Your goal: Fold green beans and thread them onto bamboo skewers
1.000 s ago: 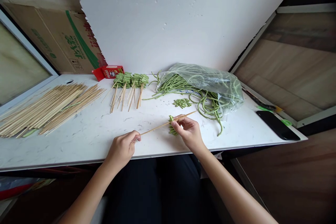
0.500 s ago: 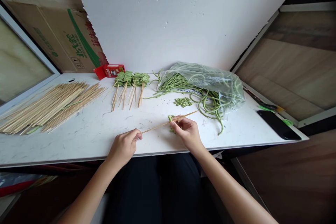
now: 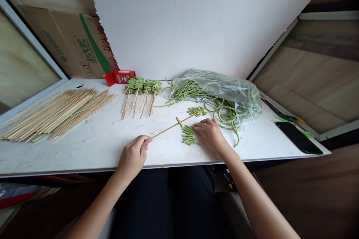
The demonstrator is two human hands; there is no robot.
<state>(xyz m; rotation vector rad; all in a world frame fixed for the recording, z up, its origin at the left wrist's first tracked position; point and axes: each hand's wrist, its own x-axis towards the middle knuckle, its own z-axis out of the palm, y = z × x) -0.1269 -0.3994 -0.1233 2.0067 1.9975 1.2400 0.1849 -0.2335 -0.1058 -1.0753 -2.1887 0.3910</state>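
Note:
My left hand (image 3: 134, 157) is closed round the blunt end of a thin bamboo skewer (image 3: 165, 130), which slants up to the right above the table. One short piece of green long bean (image 3: 178, 121) is threaded crosswise on it. Below the skewer lies a small pile of cut bean pieces (image 3: 188, 134). At that pile's right side is my right hand (image 3: 209, 134), its fingers curled together with the tips touching the pieces; what they pinch is hidden. Another heap of cut bean pieces (image 3: 196, 111) lies just behind the skewer's tip.
Loose skewers (image 3: 61, 110) spread across the left of the table. Several finished bean skewers (image 3: 143, 86) lie at the back beside a red box (image 3: 120, 77). A plastic bag (image 3: 246, 99) of long beans (image 3: 193, 91) sits back right; a black phone (image 3: 298, 137) lies far right.
My right hand has let go of the skewer and moved right and down to the near bean pile. The bean piece now sits on the skewer unheld; my left hand still grips it.

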